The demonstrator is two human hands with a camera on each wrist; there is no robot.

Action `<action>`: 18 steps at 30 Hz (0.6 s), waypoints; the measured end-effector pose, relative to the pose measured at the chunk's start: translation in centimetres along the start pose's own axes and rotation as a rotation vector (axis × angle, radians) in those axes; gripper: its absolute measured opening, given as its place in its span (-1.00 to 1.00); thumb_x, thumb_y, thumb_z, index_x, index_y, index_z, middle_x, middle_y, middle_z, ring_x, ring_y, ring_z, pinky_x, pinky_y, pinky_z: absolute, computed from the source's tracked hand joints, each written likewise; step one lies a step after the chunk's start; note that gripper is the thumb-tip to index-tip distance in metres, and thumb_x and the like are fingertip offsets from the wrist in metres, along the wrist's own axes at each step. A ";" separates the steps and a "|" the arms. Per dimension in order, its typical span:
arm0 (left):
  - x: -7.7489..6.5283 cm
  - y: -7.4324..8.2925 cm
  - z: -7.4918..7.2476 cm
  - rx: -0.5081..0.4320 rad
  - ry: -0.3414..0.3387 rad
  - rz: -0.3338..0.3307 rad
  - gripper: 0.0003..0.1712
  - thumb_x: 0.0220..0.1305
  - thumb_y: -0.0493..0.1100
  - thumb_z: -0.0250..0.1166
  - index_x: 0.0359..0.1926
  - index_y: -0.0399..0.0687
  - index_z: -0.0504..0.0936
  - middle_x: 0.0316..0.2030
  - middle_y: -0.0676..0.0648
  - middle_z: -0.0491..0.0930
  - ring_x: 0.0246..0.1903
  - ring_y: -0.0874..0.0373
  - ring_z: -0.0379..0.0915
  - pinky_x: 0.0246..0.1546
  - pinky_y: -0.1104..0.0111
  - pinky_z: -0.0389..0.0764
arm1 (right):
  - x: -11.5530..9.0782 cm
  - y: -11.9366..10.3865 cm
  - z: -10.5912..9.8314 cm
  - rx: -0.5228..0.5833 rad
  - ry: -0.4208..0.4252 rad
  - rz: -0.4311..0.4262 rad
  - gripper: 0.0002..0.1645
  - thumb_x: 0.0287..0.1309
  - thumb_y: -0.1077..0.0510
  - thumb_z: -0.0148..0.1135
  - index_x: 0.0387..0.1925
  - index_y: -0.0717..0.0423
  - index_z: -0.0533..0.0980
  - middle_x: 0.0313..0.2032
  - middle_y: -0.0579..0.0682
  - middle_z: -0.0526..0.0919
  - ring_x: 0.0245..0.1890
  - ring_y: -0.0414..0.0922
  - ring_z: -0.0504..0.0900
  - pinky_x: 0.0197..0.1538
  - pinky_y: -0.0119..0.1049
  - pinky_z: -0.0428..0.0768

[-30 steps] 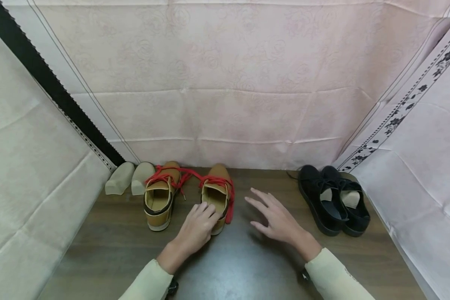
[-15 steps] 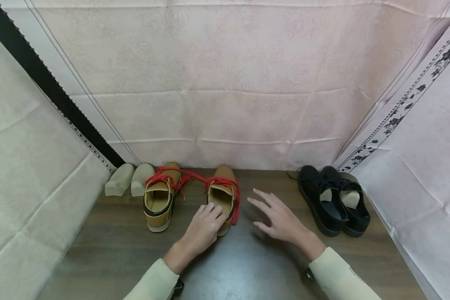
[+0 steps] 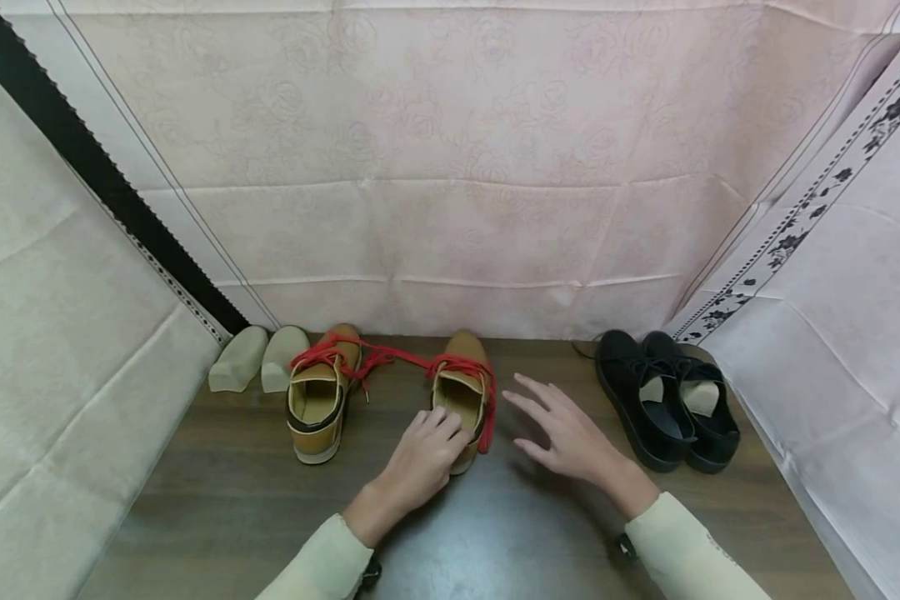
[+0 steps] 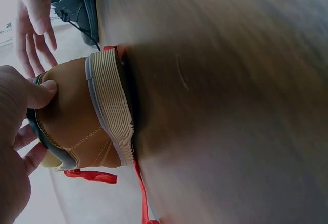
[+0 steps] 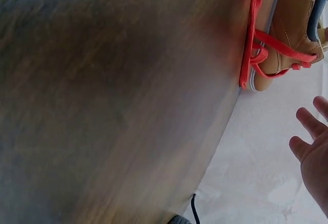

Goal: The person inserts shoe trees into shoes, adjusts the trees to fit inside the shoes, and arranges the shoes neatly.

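In the head view my left hand (image 3: 427, 457) grips the heel of a tan shoe (image 3: 465, 375) with red laces. The thumb presses the outside of the heel and the fingers go over the collar, as the left wrist view shows on the brown leather heel (image 4: 77, 101). Its mate, another tan shoe (image 3: 321, 408), stands to the left, and a red lace (image 3: 397, 353) stretches between the two. My right hand (image 3: 566, 437) hovers just right of the gripped shoe with fingers spread, holding nothing.
A pair of black lace-up shoes (image 3: 648, 417) stands at the right with pale pieces inside. Two pale shoe-shaped inserts (image 3: 285, 357) lie at the far left. Cloth-covered walls (image 3: 450, 242) rise behind and on both sides of the wooden floor (image 3: 217, 492).
My left hand has slid the gripped tan shoe to the right, away from its mate, stretching the red lace between them. The right hand has shifted slightly right, fingers still spread.
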State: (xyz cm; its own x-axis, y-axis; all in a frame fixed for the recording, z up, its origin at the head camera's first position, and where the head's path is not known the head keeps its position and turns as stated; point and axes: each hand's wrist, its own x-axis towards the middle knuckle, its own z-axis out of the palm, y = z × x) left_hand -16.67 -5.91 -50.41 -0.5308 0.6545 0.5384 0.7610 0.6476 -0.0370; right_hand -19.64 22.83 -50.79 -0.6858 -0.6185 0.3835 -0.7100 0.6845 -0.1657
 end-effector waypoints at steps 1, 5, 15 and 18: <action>0.1 0.1 0.0 -0.003 0.005 0.001 -0.70 0.16 -0.43 0.31 -0.13 -0.02 0.72 -0.30 0.01 0.49 -0.33 0.07 0.26 -0.35 0.29 0.28 | 0.0 0.0 -0.1 0.002 -0.005 0.003 -0.09 0.21 -0.12 0.45 0.53 -0.12 0.31 0.57 0.10 0.20 0.46 0.11 0.38 0.39 0.31 0.38; 0.4 0.4 0.3 -0.004 0.013 0.015 -0.71 0.26 -0.42 0.23 -0.11 -0.03 0.72 -0.30 0.00 0.51 -0.33 0.07 0.29 -0.34 0.28 0.32 | -0.1 0.2 -0.3 0.011 -0.023 0.021 -0.11 0.22 -0.13 0.43 0.52 -0.11 0.32 0.58 0.08 0.19 0.46 0.10 0.38 0.40 0.30 0.37; 1.0 1.1 0.9 0.017 0.021 0.032 -0.68 0.10 -0.42 0.38 -0.15 0.00 0.73 -0.29 0.04 0.50 -0.32 0.11 0.31 -0.33 0.32 0.33 | -0.3 0.5 -0.6 0.027 -0.048 0.051 -0.12 0.23 -0.14 0.42 0.52 -0.12 0.33 0.59 0.06 0.18 0.47 0.09 0.37 0.42 0.31 0.35; 1.2 1.3 1.0 0.024 0.022 0.034 -0.72 0.13 -0.38 0.39 -0.15 0.02 0.74 -0.28 0.05 0.51 -0.32 0.11 0.32 -0.33 0.31 0.33 | -0.3 0.6 -0.7 0.034 -0.046 0.057 -0.13 0.24 -0.14 0.41 0.52 -0.14 0.32 0.58 0.06 0.18 0.48 0.09 0.36 0.42 0.30 0.34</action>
State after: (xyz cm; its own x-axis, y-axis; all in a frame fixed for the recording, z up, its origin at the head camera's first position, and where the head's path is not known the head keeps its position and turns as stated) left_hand -16.67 -3.84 -50.67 -0.4958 0.6678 0.5552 0.7692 0.6345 -0.0762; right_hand -19.72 23.69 -50.39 -0.7311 -0.5970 0.3303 -0.6744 0.7057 -0.2175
